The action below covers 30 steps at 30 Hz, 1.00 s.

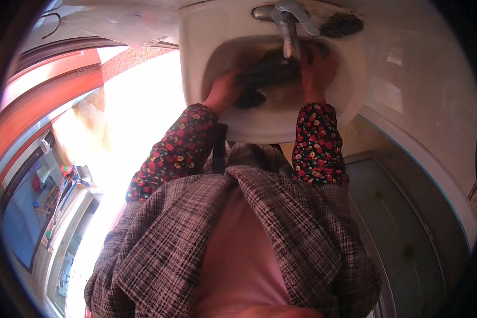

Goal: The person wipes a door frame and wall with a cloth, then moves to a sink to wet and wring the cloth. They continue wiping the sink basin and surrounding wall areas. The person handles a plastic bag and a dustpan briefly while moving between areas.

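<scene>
A white ceramic sink (198,24) lies below me, with a metal faucet (290,39) over its basin. Inside the basin is a wet-looking dark cloth (270,71), stretched between both hands. At its left end, my left hand (225,89) grips the cloth, its fingertips hidden against the dark fabric. My right hand (318,71) is at the cloth's right end, just right of the spout, with dark material between its fingers; blur and shadow hide its exact hold. A dark lump (252,99) lies near my left hand, perhaps part of the same cloth. Floral sleeve covers cover both forearms.
On the sink's back right rim sits a dark scrubbing pad or brush (342,25). A tiled wall (405,75) rises at the right. Left are a red door frame (55,95) and, farther off, long-handled brooms (65,190). A glass-paneled door (393,210) stands at the lower right.
</scene>
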Each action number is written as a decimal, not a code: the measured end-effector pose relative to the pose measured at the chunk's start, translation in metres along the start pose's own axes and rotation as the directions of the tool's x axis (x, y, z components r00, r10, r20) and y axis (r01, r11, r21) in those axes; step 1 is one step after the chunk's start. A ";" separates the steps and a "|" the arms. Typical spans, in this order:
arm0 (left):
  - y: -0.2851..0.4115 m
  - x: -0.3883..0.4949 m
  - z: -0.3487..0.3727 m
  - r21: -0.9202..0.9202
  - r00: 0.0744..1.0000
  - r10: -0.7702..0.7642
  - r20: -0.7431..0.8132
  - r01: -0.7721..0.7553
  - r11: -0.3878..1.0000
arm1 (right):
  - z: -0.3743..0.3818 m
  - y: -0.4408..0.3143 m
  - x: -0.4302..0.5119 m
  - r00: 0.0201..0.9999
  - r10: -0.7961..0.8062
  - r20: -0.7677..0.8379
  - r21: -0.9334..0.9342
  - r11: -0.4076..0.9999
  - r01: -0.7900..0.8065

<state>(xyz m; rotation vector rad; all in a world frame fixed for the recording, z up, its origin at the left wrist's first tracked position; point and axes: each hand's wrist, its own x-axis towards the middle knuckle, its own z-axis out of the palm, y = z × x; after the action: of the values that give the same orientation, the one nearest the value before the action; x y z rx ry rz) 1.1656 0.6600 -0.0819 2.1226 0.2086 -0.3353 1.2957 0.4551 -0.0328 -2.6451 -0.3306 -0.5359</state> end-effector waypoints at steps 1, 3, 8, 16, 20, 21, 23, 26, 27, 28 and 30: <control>-0.002 -0.003 -0.001 -0.024 0.995 0.087 -0.056 -0.088 0.996 | -0.004 0.008 -0.004 0.994 0.105 -0.039 -0.086 0.990 -0.108; -0.004 -0.007 0.006 -0.062 0.945 0.211 -0.251 -0.233 0.970 | 0.017 -0.008 -0.024 0.971 0.123 0.206 -0.014 0.992 -0.123; -0.019 -0.013 0.025 -0.070 0.935 0.152 -0.319 -0.183 0.981 | 0.015 -0.051 -0.085 0.938 -0.242 0.248 0.408 0.904 0.125; -0.020 -0.016 0.034 0.094 0.989 0.011 -0.145 0.003 0.996 | 0.034 -0.080 -0.102 0.962 -0.124 0.245 0.192 0.978 0.077; -0.002 -0.013 0.044 -0.036 0.977 -0.034 -0.211 0.027 0.999 | 0.073 -0.045 -0.097 0.955 -0.102 0.279 0.042 0.995 0.094; 0.001 -0.012 0.045 -0.058 0.972 -0.056 -0.226 0.044 0.997 | 0.081 -0.039 -0.093 0.949 -0.078 0.307 0.010 0.997 0.078; 0.004 -0.009 0.043 -0.067 0.985 -0.001 -0.174 -0.011 0.998 | 0.090 -0.033 -0.077 0.929 -0.110 0.353 0.012 0.993 0.113; 0.002 -0.008 0.033 -0.099 0.987 0.021 -0.158 -0.037 0.994 | 0.078 -0.023 -0.044 0.954 0.020 0.300 0.305 0.945 -0.115; 0.000 -0.009 0.028 -0.124 0.990 0.075 -0.115 -0.089 0.988 | 0.066 -0.014 -0.035 0.939 0.083 0.334 0.337 0.920 -0.201; -0.002 -0.011 0.023 -0.142 0.994 0.033 -0.107 -0.049 0.989 | 0.053 -0.003 -0.024 0.947 0.080 0.311 0.217 0.964 -0.153; -0.005 -0.013 0.015 -0.189 0.999 -0.012 -0.033 0.005 0.982 | 0.030 0.018 -0.012 0.974 0.020 0.225 0.052 0.998 -0.032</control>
<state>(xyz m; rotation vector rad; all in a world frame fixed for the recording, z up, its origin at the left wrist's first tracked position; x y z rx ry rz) 1.1495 0.6497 -0.0896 1.9410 0.2591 -0.2736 1.3000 0.4506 -0.0690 -2.6563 -0.3711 -0.2159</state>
